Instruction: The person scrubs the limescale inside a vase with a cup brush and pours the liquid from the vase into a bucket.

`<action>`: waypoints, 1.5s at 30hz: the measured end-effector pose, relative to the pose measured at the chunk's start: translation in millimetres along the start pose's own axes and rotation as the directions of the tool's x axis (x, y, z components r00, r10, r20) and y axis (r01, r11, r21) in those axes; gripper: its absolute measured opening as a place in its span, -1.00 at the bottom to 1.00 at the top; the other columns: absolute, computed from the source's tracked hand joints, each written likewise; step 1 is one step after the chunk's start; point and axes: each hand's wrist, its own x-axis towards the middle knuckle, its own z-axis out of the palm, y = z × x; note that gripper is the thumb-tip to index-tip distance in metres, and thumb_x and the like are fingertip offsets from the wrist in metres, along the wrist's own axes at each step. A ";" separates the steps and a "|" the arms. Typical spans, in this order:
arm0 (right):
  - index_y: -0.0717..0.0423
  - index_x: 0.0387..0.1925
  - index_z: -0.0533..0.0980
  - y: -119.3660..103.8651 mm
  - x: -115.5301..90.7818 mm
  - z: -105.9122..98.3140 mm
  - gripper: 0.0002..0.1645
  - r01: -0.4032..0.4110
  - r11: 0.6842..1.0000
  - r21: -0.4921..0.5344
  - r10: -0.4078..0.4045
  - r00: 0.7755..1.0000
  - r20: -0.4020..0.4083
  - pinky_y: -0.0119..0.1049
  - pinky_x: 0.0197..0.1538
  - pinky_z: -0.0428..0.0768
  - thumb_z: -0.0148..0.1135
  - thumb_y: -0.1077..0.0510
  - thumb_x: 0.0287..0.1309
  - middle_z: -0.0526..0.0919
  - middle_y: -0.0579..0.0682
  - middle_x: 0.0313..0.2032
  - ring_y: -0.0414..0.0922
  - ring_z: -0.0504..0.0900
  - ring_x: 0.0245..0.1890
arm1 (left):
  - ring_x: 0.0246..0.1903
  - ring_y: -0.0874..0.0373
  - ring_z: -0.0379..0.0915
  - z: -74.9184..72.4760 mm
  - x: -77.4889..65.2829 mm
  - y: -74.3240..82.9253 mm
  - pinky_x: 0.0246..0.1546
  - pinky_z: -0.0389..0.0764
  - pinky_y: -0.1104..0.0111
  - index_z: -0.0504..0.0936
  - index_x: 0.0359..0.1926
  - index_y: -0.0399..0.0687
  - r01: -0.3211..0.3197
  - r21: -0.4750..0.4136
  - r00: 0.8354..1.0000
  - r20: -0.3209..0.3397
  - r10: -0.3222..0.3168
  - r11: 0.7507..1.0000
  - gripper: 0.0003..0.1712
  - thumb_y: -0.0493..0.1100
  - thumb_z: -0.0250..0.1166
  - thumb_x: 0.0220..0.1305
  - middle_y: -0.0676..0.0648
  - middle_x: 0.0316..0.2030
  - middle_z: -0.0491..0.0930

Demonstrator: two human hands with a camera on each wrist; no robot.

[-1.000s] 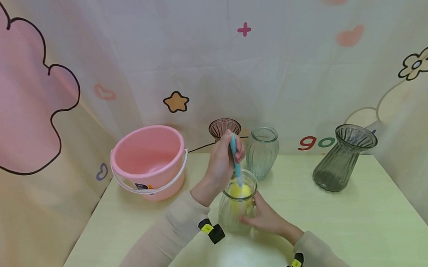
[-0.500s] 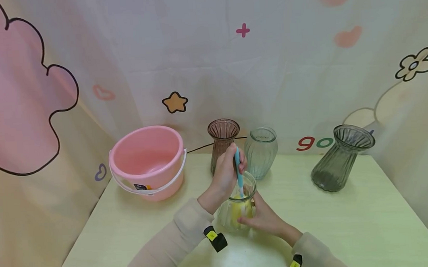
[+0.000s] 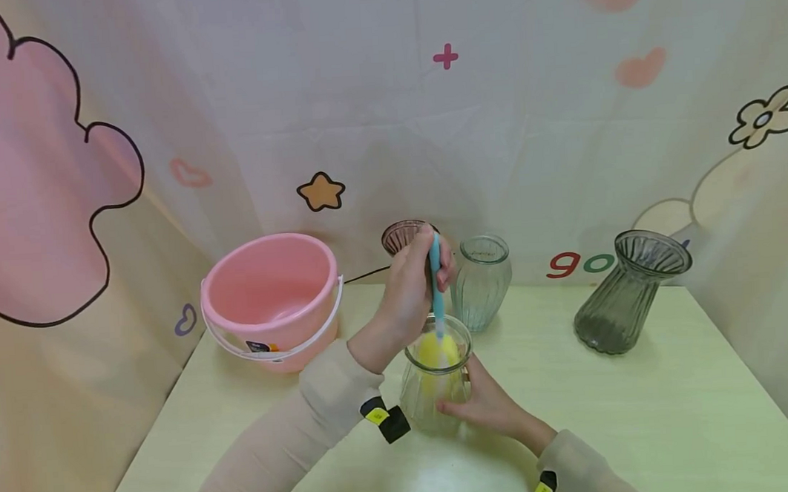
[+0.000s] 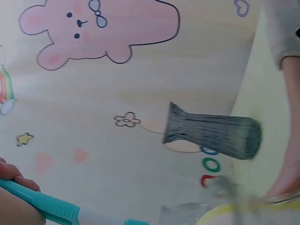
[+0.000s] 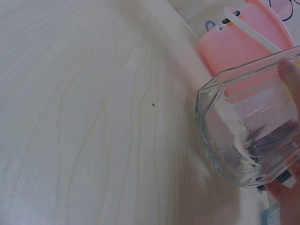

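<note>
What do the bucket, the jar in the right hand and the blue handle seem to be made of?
Bucket: likely plastic, smooth with a soft sheen and an even pink colour. Jar: clear, glossy, probably glass, judging by see-through walls and bright glints; clear plastic can't be ruled out. Handle: seemingly plastic, fairly matte, with fine ridges.

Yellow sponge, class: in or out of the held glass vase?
In, at least partly: the sponge shows yellow through the glass vase, below its rim.
</note>
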 end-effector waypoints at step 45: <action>0.09 0.34 0.01 16.5 3.0 2.9 0.14 0.006 1.000 -0.023 -0.006 1.000 -0.012 0.02 0.15 0.33 0.49 0.10 -0.23 0.27 0.06 0.28 -0.02 0.19 0.31 | -0.76 0.29 0.13 -111.5 10.7 -62.3 -0.68 0.24 0.47 0.29 -0.59 -0.07 0.605 0.289 0.751 -0.518 -0.410 0.742 -0.40 0.29 -0.20 0.33 0.09 -0.74 0.24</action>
